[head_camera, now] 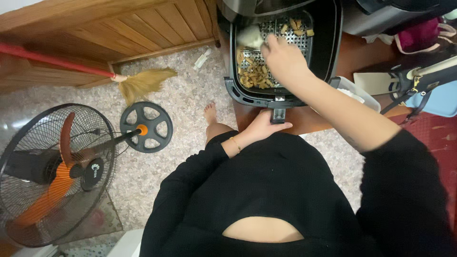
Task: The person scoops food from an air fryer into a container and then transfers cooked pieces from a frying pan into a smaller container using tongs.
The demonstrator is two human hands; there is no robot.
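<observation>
A black air-fryer basket (328, 47) is pulled out on a wooden table. Its perforated metal tray holds several golden fried pieces (254, 75) at the near left and a few more at the far right. My left hand (264, 124) grips the basket's handle (278, 114) at the table's near edge. My right hand (283, 58) reaches into the basket and holds a pale, blurred utensil (251, 35) over the tray; its exact kind is unclear.
A standing fan (52, 171) with orange blades lies tilted on the speckled floor at left, its round base (145, 126) near a broom (138, 82). A wooden cabinet (119, 28) stands behind. Bags (419, 76) and a white container (354, 90) sit on the right.
</observation>
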